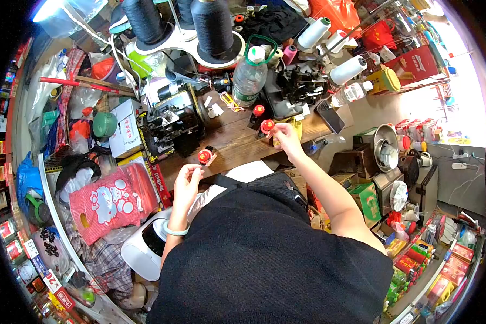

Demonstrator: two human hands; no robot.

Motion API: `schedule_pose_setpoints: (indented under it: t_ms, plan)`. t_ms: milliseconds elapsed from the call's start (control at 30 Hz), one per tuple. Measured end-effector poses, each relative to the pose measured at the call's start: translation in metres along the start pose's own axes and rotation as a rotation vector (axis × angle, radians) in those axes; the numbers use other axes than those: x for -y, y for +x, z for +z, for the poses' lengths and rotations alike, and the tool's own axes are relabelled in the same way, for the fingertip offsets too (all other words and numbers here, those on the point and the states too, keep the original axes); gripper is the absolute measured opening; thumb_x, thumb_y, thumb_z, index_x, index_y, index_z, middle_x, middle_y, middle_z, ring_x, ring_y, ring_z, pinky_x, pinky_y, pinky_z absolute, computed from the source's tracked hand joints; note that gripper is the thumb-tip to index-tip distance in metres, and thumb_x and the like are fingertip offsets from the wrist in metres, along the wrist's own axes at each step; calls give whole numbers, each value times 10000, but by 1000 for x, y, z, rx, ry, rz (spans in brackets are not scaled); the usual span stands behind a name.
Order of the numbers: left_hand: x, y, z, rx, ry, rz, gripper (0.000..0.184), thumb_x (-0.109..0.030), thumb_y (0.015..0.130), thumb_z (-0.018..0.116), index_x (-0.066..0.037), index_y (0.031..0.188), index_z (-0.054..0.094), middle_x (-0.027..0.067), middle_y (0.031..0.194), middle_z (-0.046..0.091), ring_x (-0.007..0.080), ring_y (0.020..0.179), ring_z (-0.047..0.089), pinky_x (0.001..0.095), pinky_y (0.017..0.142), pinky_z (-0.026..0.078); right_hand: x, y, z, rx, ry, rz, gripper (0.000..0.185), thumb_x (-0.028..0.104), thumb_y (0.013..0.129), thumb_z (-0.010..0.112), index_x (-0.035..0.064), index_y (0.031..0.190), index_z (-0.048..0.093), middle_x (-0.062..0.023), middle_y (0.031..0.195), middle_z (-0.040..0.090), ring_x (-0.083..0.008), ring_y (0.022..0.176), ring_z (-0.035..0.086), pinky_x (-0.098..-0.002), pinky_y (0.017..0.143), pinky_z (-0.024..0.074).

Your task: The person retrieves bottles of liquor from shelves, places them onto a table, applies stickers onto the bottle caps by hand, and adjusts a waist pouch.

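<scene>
My left hand (186, 186) is over the near edge of the wooden table (237, 141), thumb and fingers pinched together. Anything between them is too small to make out. Just beyond its fingertips stands a small dark item with a round red top (204, 156). My right hand (287, 140) reaches to the table, its fingertips closed at the side of a second red-topped item (267, 126). A third red-topped item (258, 110) stands just behind that one. A phone (330, 117) lies to the right of my right hand.
A black sewing machine (175, 116) stands left, another dark machine (302, 83) right. Between them is a green-capped plastic bottle (249, 78). Large black thread cones (213, 27) rise behind. A pink Hello Kitty bag (110, 202) and a white appliance (144, 249) sit at my left.
</scene>
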State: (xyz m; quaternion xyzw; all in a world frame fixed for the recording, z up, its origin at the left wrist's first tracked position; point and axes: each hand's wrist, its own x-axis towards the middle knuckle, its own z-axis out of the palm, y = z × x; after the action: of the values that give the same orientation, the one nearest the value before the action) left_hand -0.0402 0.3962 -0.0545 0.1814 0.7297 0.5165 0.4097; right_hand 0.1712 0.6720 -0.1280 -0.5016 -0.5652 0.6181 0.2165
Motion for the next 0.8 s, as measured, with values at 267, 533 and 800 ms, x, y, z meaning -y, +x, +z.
schedule_pose_setpoints:
  t_ms: [267,533,800]
  plan:
    - [2,1,-2,-11,6,-16,170,-157,1011,563,-9,1087,599,70,990,654,118,904,615,263,831,513,84,-42,36,296,-504,-784,138,115,866,667,49,980,625,-144,1098,564,-320,974,605,-381,826,510]
    - [0,-3,-1,-12,-19,-4,176,-159,1008,571,-5,1088,598,68,981,655,112,899,608,259,834,509,40,19,153,532,-1135,-627,326,200,849,603,60,1138,659,-248,1468,387,-388,1277,465,-499,966,488]
    - [-6,-15,-9,-60,20,-9,181,-159,1005,574,-1,1088,601,71,986,662,113,896,614,263,834,510,15,53,175,386,-987,-491,259,97,885,503,-47,1053,639,-238,1227,559,-392,1135,557,-487,941,482]
